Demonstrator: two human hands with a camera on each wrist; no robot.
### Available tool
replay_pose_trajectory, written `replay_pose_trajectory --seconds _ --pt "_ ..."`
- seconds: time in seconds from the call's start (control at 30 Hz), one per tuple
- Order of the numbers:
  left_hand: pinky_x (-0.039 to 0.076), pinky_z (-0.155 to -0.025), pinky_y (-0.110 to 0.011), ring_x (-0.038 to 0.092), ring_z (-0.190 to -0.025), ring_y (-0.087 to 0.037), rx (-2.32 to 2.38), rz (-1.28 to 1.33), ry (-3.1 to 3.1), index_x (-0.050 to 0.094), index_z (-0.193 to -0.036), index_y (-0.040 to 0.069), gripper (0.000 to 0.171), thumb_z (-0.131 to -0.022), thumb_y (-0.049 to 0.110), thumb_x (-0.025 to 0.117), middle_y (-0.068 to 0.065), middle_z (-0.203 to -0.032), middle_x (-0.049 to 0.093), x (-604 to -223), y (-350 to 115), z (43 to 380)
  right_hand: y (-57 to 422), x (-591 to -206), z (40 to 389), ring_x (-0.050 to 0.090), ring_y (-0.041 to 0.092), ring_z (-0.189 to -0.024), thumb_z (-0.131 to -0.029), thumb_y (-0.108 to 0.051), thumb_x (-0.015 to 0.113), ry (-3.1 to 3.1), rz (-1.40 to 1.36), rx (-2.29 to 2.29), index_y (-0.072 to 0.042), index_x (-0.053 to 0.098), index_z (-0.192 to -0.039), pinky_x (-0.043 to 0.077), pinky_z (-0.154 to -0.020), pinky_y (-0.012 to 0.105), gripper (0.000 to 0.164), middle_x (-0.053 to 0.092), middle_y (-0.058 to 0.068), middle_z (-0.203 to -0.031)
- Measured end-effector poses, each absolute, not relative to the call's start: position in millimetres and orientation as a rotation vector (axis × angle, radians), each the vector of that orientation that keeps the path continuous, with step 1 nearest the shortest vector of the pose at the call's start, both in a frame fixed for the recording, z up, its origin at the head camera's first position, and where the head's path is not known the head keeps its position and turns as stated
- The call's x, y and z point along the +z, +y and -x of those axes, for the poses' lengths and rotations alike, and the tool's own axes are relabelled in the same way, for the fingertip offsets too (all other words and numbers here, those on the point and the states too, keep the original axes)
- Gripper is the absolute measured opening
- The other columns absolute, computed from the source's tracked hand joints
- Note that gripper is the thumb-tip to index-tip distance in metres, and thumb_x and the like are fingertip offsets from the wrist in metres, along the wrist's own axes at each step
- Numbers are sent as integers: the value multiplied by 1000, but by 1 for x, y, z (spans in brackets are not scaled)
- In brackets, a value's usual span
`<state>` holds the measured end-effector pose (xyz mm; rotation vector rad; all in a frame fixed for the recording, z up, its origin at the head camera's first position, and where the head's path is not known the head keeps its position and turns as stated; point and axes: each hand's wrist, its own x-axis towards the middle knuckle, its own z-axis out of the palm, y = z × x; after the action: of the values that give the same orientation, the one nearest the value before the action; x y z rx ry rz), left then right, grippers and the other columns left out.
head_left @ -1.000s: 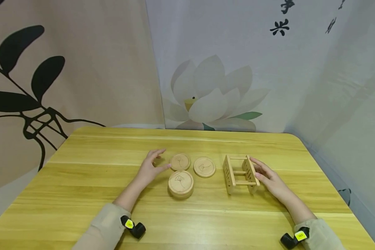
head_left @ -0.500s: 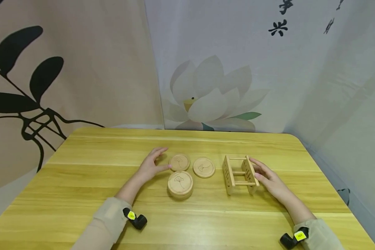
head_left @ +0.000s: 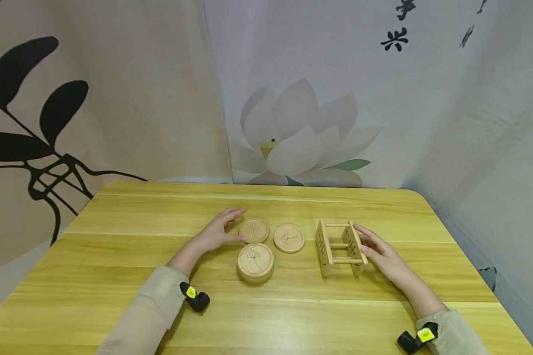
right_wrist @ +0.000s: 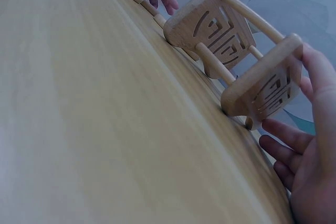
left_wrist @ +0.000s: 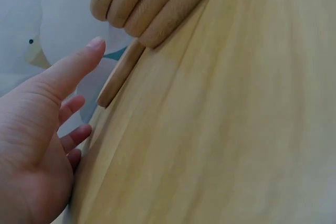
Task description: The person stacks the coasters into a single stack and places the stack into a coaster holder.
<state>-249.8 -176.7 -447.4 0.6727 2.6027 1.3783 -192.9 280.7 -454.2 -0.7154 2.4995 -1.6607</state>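
Note:
Two round wooden coasters with an engraved leaf, one at the left and one at the right, lie flat mid-table. In front of them stands a stack of similar coasters. My left hand is beside the left coaster, fingers spread and thumb by its edge; whether they touch is unclear. The left wrist view shows the thumb and the stack's rounded edges. A wooden coaster rack with slotted side panels and dowels stands further right. Fingers of my right hand rest loosely against its right panel.
All of it stands on a light wooden table. Behind the table hangs a cloth backdrop printed with a lotus and dark leaves. Each sleeve carries a small black wrist camera, left and right.
My left hand has edged slightly right and away from me, closer around the left coaster. The right hand, the rack and the coasters stay put; the head view shifts slightly.

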Motion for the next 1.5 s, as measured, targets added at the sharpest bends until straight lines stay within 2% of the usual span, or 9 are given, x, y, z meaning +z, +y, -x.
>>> replay_pose_trajectory --seconds 0.5,0.8,1.17,1.5 --pt "19 -106 -61 23 -136 -36 1136 -777 2619 43 -145 13 79 -78 32 81 -12 -150 33 -445 -176 258 280 -454 193 53 5 -110 -102 -5 42 2476 724 -1691 -8 28 -151 44 -87 21 50 45 32 -131" --pt "18 -105 -61 25 -134 -32 984 -776 2641 44 -145 19 81 -75 34 82 -7 -151 33 -444 -176 264 280 -456 194 52 4 -112 -102 -6 43 2482 727 -1682 -9 29 -151 43 -88 21 51 46 30 -132" --pt "14 -104 -59 27 -132 -34 926 -821 2664 45 -144 16 80 -75 32 82 -9 -149 35 -442 -172 266 281 -454 194 51 3 -112 -102 -4 42 2491 767 -1684 -6 27 -151 43 -88 20 51 45 33 -132" --pt "14 -104 -59 29 -131 -33 910 -858 2666 46 -144 15 79 -76 31 82 -7 -147 38 -444 -171 268 282 -457 194 51 3 -113 -102 -8 43 2504 717 -1653 -10 29 -151 42 -90 21 51 46 28 -133"
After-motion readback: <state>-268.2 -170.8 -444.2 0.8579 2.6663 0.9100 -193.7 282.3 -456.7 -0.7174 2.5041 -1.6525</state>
